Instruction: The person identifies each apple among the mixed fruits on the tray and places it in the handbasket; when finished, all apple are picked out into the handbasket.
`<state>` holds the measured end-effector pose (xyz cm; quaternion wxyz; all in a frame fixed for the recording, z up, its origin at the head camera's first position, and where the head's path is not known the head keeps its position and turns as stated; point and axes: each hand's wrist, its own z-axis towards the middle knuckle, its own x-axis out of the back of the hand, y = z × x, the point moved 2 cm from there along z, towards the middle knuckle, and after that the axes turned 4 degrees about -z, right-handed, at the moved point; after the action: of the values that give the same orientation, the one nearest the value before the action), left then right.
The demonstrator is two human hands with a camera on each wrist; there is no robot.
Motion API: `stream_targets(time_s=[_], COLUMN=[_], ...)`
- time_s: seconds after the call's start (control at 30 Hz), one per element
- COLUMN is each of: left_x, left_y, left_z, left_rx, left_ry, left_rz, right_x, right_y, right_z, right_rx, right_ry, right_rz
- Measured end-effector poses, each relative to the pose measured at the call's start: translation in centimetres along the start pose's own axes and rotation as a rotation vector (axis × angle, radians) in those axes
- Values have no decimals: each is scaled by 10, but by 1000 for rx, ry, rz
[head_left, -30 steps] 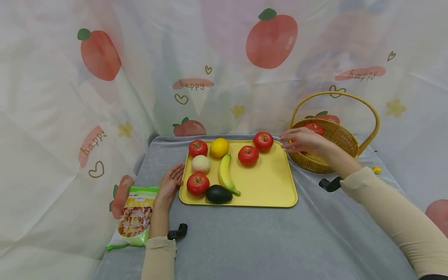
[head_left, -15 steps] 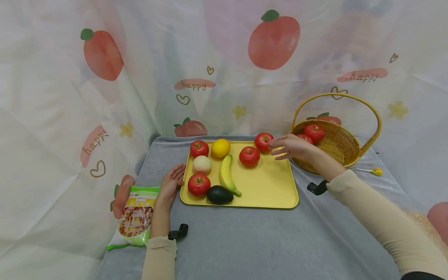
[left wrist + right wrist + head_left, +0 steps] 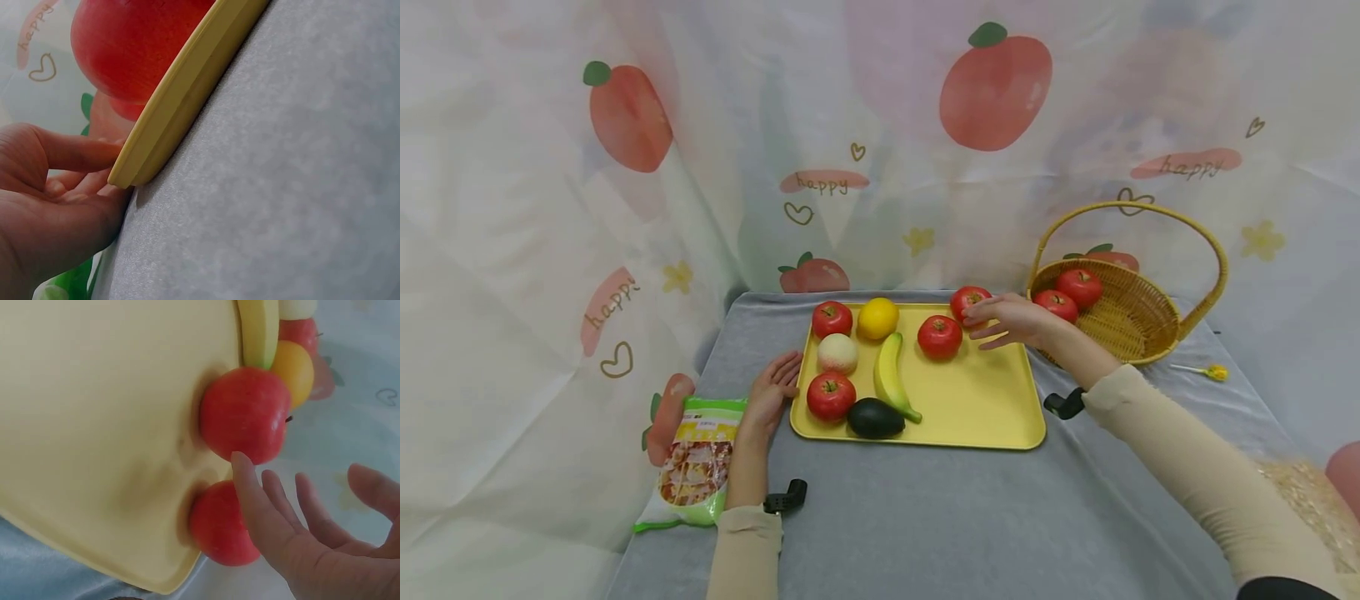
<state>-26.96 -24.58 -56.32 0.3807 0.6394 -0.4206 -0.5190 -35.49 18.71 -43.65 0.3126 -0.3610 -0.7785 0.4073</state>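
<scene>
In the head view, my left hand rests against the left edge of a yellow tray, fingers fairly straight. The left wrist view has its thumb touching the tray's rim; some fingertips are hidden behind it. My right hand hovers over the tray's back right, fingers spread and holding nothing. It partly covers a red apple at the back; another red apple lies just left of it. On the tray's left side are two more apples, a lemon, a pale peach, a banana and a dark avocado.
A wicker basket with a tall handle stands right of the tray, with two red apples inside. A small yellow flower lies in front of it. A green-and-white food bag lies beside my left forearm on the grey cloth.
My right hand has moved left from the basket to above the tray, bringing both apples in the basket into view. The left hand stays at the tray's edge.
</scene>
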Motion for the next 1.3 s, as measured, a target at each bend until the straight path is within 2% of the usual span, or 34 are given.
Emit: stream_targets(time_s=[0.33,0.73,1.1,1.3], left_x=[0,1,0,0], left_y=[-1,-1,0,1], left_z=[0,0,0,-1], left_rx=[7,12,16,11], left_ry=[0,-9,5,-1], left_rz=[14,29,42,42], right_x=[-6,-16,-33,-39], right_y=[4,11,15,17], right_z=[11,26,37,44], right_rx=[4,-7,10,14], right_ry=[-9,21,12,33], right_rz=[31,-5,-99,-79])
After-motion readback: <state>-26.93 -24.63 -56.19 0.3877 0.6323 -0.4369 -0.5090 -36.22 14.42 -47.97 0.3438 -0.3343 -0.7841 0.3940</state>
